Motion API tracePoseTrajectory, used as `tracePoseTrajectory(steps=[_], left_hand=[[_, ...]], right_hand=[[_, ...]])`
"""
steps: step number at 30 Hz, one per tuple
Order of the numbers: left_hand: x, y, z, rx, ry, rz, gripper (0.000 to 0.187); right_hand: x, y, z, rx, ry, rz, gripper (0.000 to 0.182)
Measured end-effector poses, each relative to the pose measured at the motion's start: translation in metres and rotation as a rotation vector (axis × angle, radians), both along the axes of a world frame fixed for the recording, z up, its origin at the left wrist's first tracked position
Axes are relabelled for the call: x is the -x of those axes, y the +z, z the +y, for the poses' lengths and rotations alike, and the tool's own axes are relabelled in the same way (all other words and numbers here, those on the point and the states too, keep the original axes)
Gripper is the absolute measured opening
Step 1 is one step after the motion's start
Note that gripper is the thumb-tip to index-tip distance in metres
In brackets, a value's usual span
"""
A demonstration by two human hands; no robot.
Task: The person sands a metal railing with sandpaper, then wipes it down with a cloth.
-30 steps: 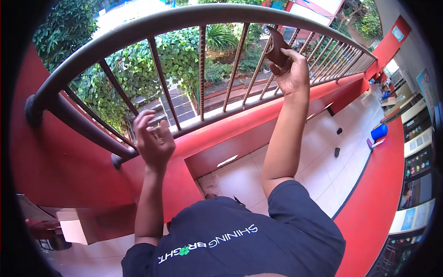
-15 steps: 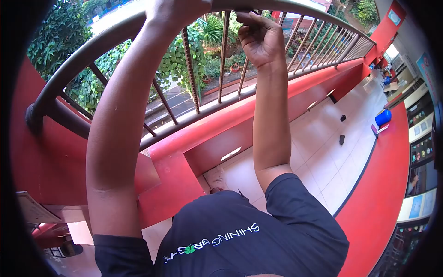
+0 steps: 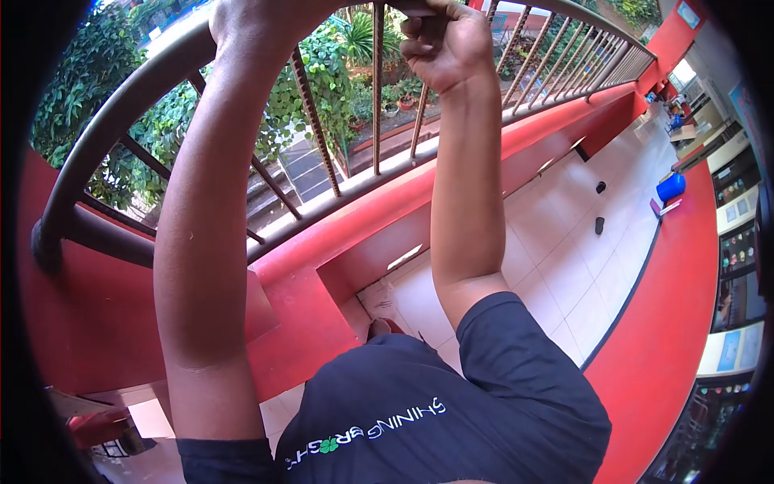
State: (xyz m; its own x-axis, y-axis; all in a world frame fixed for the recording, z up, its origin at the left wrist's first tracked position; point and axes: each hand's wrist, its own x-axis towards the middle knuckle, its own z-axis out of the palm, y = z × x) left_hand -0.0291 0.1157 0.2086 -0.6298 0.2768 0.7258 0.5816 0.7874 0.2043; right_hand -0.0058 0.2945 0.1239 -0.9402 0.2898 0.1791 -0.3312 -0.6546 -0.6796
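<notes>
At the top edge of the head view, my left hand (image 3: 274, 14) is over the dark curved handrail (image 3: 149, 68); its fingers are out of frame. To its right, my right hand (image 3: 453, 44) is raised just under the same rail with the palm side showing. Its fingers are curled in and its thumb side is cut by the frame edge. What it holds, if anything, is too hidden to make out. Thin ribbed metal bars (image 3: 377, 97) run down from the rail between and beside my forearms.
Below the bars runs a red ledge (image 3: 387, 198). A tiled floor (image 3: 564, 242) stretches away at the right, with two small dark objects, a blue container (image 3: 670, 187) and a red wall or counter (image 3: 645, 355). Green plants (image 3: 89, 89) grow beyond the railing.
The view has shifted slightly, and my left hand now appears farther left. My right hand's fingers, looser and more spread before, are curled in more tightly near the rail.
</notes>
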Motion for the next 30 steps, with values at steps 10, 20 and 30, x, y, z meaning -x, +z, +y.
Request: tracePoseTrajectory(steps=[10, 20, 30], left_hand=[[0.0, 0.012, -0.001, 0.084, 0.073, -0.192, 0.044], [0.001, 0.012, -0.003, 0.108, 0.093, -0.224, 0.041], [0.006, 0.011, -0.003, 0.081, 0.054, -0.21, 0.039]], right_hand=[[0.012, -0.005, 0.006, 0.342, 0.333, 0.275, 0.018], [0.014, -0.022, -0.009, 0.522, 0.544, 0.434, 0.029], [-0.011, -0.002, -0.012, 0.506, 0.306, 0.295, 0.037]])
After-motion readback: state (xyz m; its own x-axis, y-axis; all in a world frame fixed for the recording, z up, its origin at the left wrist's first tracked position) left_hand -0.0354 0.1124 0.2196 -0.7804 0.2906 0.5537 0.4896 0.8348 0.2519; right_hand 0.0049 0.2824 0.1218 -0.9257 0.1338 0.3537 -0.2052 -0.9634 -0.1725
